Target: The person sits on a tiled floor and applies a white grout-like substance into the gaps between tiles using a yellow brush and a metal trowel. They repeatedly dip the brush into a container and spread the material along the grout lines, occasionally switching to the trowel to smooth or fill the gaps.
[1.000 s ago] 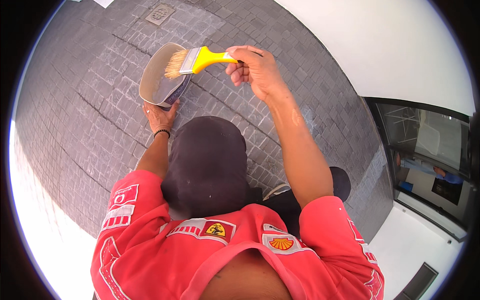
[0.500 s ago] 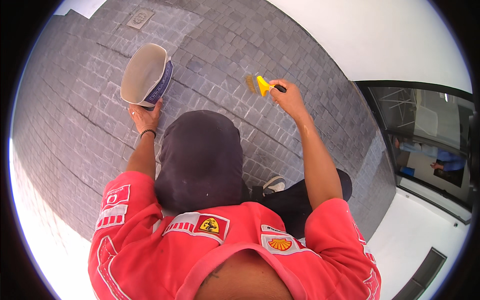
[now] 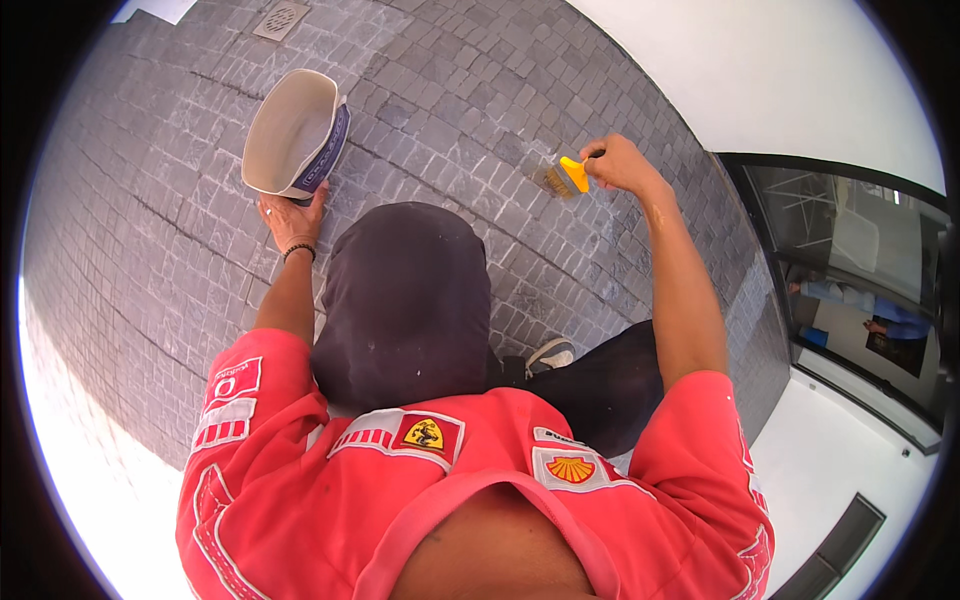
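A whitish plastic tub (image 3: 285,130) with a dark blue label band lies tilted at the left, its wide mouth showing an inside with nothing visible in it. My left hand (image 3: 290,220) grips it at its near end, fingers partly hidden under it. Out to the right, my right hand (image 3: 622,165) is closed round the dark handle of a paintbrush (image 3: 573,177) with a yellow head and tan bristles. The bristles point left, low over the grey paving (image 3: 450,150); whether they touch it I cannot tell.
My bent knee in dark trousers (image 3: 405,300) stands between both arms, with a shoe (image 3: 550,355) behind it. A white wall (image 3: 790,80) and a dark-framed glass door (image 3: 850,260) border the right. A drain grate (image 3: 281,20) is set in the paving far off.
My right hand has carried the paintbrush to the right and slightly farther away, and the brush head has tilted. The tub in my left hand has shifted only slightly.
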Available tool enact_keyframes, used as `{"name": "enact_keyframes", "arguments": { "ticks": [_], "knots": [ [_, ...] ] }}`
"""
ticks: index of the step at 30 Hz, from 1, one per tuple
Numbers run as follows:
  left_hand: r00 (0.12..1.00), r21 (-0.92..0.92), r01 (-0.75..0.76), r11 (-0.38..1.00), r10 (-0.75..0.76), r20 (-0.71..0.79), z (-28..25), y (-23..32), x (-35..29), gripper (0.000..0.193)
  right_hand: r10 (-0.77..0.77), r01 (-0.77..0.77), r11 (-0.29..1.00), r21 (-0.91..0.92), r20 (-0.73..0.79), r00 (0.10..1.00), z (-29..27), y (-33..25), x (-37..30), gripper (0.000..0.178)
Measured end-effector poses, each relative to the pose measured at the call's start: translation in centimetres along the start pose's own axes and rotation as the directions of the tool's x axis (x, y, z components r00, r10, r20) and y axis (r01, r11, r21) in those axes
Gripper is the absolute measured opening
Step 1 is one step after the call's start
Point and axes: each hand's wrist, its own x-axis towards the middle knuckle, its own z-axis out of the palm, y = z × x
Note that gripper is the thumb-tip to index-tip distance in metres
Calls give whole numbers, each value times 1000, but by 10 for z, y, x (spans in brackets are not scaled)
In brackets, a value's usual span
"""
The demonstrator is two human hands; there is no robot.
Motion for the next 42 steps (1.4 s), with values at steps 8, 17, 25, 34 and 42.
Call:
{"name": "enact_keyframes", "arguments": {
  "ticks": [8, 17, 25, 34, 42],
  "knots": [
    [1000, 15, -2, 1000, 2, 18, -2, -2, 0, 114, -359, 369, 928, 40, -164, 919, 47, -132, 85, 34],
    [1000, 12, 19, 1000, -19, 8, 1, -1, -1, 116, -60, 101, 976, 191, -212, 975, 3, -48, 62, 34],
    [999, 52, -21, 998, 23, -30, 3, -2, 0, 117, -314, 331, 940, 83, -167, 935, 40, -86, 52, 39],
    [1000, 56, 6, 998, -5, -20, 2, 0, -1, 118, -347, 358, 923, 143, -96, 933, 34, -36, 51, 39],
    [999, 2, -9, 1000, 9, -40, -1, -1, -2, 116, 38, 132, 878, 461, -341, 939, 14, 49, 27, 37]
  ]
}}
